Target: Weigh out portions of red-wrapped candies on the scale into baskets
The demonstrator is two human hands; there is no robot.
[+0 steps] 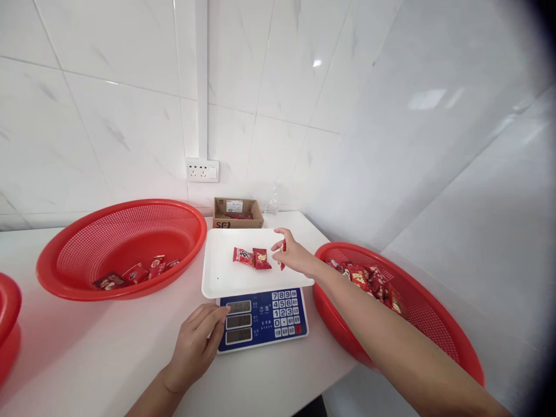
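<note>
A digital scale (263, 341) with a blue keypad panel bears a white tray (221, 282). Two small red packets, one (244, 256) beside another (261, 259), lie near the tray's middle. Over the tray's right side my right hand (292, 252) has a third red packet (282, 255) at its fingers, with thumb and forefinger curved. My left hand (200, 339) is beside the scale's display, its fingers drawn together and a fingertip at the panel's left edge; nothing shows in it.
Red baskets with packets stand at the left (56, 272) and right (471, 359). Part of another basket (8, 301) shows at the far left. Behind the scale are a cardboard box (238, 223) and a clear plastic bottle (273, 200), against the tiled wall.
</note>
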